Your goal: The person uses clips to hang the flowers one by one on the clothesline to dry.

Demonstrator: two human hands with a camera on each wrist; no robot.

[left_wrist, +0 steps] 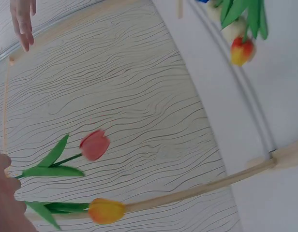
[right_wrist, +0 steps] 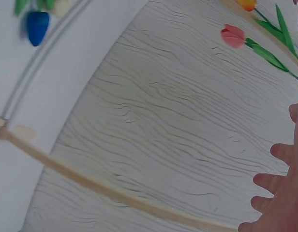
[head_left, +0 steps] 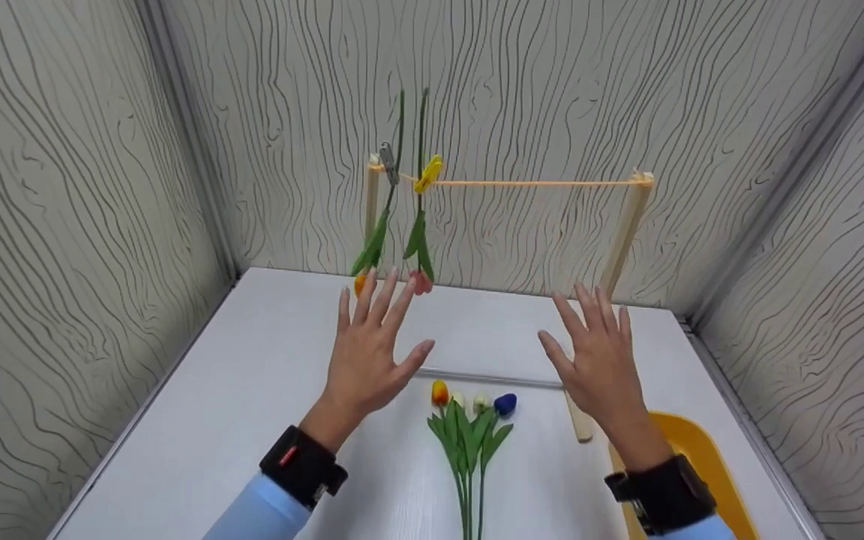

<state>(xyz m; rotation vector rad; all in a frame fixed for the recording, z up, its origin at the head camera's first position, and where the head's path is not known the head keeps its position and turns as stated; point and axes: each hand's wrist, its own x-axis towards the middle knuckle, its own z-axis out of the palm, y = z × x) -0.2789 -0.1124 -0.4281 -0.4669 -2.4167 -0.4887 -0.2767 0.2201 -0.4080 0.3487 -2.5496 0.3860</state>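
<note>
Both my left hand [head_left: 372,360] and my right hand [head_left: 598,367] hover palms down with fingers spread, holding nothing. Beyond the left fingertips, two artificial tulips hang head down from an orange string [head_left: 537,183]. A grey clothespin [head_left: 388,162] clips the orange-yellow tulip [left_wrist: 106,211], and a yellow clothespin [head_left: 429,173] clips the pink tulip [left_wrist: 95,145]. Between my wrists several more tulips [head_left: 466,439] lie together on the white table, with an orange-red head [head_left: 440,392], pale heads and a blue head [head_left: 505,405] pointing away from me.
Wooden posts, one at the left [head_left: 371,202] and one at the right [head_left: 628,232], hold up the string. A wooden foot [head_left: 579,420] extends toward me near the right hand. The yellow tray [head_left: 702,450] sits under my right wrist. Patterned walls [head_left: 522,90] enclose the table.
</note>
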